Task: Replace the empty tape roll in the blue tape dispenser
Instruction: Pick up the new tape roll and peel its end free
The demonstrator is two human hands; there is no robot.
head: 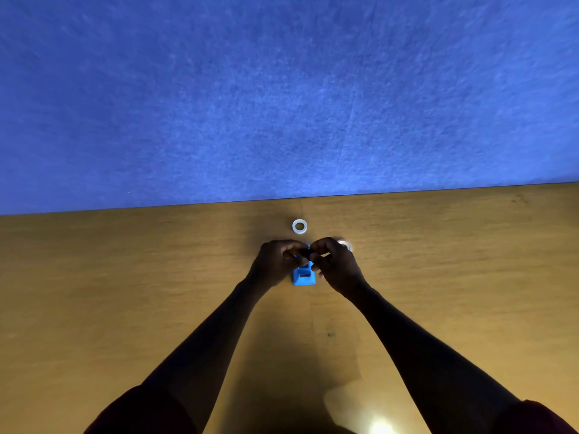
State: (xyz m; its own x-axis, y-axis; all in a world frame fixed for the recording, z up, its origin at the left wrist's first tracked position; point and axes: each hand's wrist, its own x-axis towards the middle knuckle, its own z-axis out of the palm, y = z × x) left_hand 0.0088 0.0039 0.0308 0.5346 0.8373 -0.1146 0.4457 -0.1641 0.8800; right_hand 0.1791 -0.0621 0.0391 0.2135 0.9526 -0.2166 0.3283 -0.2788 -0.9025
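Note:
The blue tape dispenser [303, 277] stands on the wooden table [125, 292], its near end visible between my hands. My left hand [275, 264] and my right hand [335, 267] both close over its upper part, fingers pinched on a small dark piece [304, 254] at the top. A pale ring-shaped tape roll [299, 226] lies flat on the table just beyond my hands. Another whitish round thing [344, 244] peeks out behind my right hand; most of it is hidden.
A blue felt-like wall [282, 89] rises straight from the table's far edge, close behind the tape roll. A bright glare patch [376, 424] lies on the table near my body.

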